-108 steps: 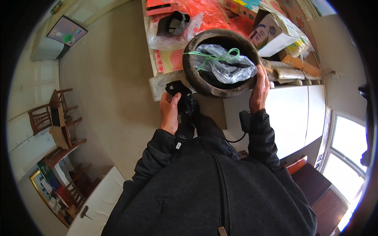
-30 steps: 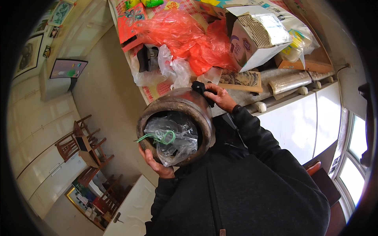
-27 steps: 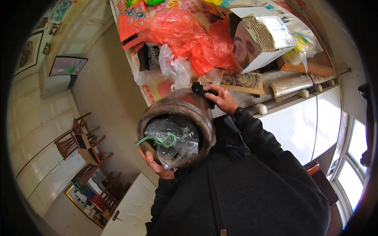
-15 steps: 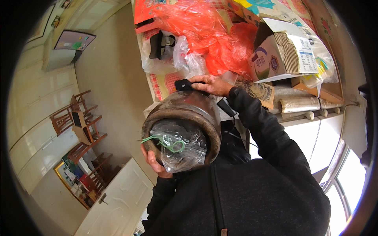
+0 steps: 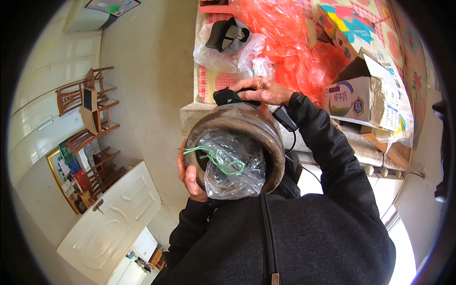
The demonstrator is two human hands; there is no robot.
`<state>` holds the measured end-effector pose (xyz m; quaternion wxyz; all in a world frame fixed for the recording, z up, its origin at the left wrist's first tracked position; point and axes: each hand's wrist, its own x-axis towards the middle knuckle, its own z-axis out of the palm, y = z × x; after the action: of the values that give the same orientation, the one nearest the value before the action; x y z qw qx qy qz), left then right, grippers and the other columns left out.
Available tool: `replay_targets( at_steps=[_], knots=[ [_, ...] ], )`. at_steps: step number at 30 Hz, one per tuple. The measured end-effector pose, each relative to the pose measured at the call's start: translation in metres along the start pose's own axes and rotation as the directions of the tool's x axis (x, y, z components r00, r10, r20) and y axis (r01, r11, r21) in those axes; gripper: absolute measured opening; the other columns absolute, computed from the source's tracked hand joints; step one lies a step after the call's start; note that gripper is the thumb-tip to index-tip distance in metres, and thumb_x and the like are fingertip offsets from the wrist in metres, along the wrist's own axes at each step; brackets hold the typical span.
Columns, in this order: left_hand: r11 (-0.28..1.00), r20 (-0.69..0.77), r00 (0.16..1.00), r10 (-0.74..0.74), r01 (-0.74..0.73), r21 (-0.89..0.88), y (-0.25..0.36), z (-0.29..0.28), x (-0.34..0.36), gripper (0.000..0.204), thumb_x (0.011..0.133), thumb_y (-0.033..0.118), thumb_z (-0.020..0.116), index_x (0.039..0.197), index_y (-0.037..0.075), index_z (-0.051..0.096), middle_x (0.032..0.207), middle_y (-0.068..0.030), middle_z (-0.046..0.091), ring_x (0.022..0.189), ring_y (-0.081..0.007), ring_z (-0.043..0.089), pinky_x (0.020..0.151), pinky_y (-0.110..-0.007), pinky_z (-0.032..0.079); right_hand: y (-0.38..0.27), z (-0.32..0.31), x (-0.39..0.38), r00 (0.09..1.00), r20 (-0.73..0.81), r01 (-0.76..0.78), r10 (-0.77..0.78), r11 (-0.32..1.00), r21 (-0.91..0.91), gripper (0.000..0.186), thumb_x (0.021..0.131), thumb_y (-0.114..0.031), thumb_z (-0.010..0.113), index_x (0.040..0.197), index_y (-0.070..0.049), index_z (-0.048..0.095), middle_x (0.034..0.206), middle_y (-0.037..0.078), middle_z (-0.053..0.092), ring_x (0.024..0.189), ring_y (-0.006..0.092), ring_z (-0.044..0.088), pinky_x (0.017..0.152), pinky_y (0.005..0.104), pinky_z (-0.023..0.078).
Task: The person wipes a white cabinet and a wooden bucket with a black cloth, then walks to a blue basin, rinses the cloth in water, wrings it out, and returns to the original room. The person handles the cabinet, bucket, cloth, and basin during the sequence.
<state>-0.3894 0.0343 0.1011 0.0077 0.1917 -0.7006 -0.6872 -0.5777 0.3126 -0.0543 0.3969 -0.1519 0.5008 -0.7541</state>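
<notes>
A brown earthenware jar [image 5: 280,142] is held against my front, its thick-rimmed mouth facing up toward me. A clear plastic bag [image 5: 237,185] lies in the mouth, with a loop of green string [image 5: 221,165] on top. My left hand [image 5: 192,178] grips the jar's left side, thumb near the rim and fingers wrapped round the outside. My right hand [image 5: 266,91] presses a bunched black cloth [image 5: 227,97] against the far side of the jar, fingers curled over it. The jar's underside is hidden.
The table ahead carries red plastic bags [image 5: 304,61], a black cap [image 5: 225,35] on clear plastic and an open milk carton box [image 5: 349,97]. A black adapter with a cord [image 5: 285,118] hangs by my right wrist. Wooden chairs [image 5: 90,102] and a white door [image 5: 111,218] are at left.
The view has turned, so the table and its things sit farther right. The jar appears slightly right and higher. Both hands keep their hold, the right one still on the black cloth.
</notes>
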Motion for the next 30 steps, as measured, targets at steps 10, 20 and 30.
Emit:
replay_targets(
  at_steps=[10, 20, 30],
  knots=[
    [0.999, 0.03, 1.0, -0.007, 0.008, -0.037, 0.006, 0.009, 0.006, 0.097, 0.092, 0.061, 0.059, 0.157, -0.01, 0.044, 0.15, -0.022, 0.057, 0.138, -0.0319, 0.056, 0.118, -0.045, 0.043, 0.041, -0.035, 0.014, 0.968, -0.151, -0.236, 0.198, 0.923, -0.302, 0.031, 0.108, -0.013, 0.067, 0.137, -0.006, 0.071, 0.119, 0.002, 0.076, 0.112, 0.0127, 0.066, 0.104, 0.0328, 0.052],
    [1.0, 0.019, 0.999, -0.029, 0.029, 0.005, 0.007, 0.006, 0.004, 0.094, 0.094, 0.062, 0.057, 0.157, -0.008, 0.046, 0.152, -0.0214, 0.056, 0.137, -0.0315, 0.057, 0.117, -0.046, 0.044, -0.106, 0.054, -0.047, 0.992, -0.009, 0.115, -0.127, 0.924, -0.365, 0.037, 0.112, -0.024, 0.061, 0.142, -0.003, 0.07, 0.15, 0.019, 0.064, 0.142, 0.0307, 0.059, 0.12, 0.041, 0.043],
    [1.0, 0.029, 0.999, 0.026, -0.025, -0.01, 0.001, 0.003, 0.007, 0.093, 0.094, 0.06, 0.058, 0.154, -0.01, 0.049, 0.151, -0.022, 0.056, 0.138, -0.0319, 0.056, 0.117, -0.045, 0.044, -0.048, 0.024, -0.053, 0.981, -0.168, -0.137, 0.102, 0.967, -0.213, 0.038, 0.111, -0.013, 0.061, 0.148, -0.004, 0.064, 0.147, 0.009, 0.067, 0.14, 0.0196, 0.056, 0.12, 0.0371, 0.043]
  ],
)
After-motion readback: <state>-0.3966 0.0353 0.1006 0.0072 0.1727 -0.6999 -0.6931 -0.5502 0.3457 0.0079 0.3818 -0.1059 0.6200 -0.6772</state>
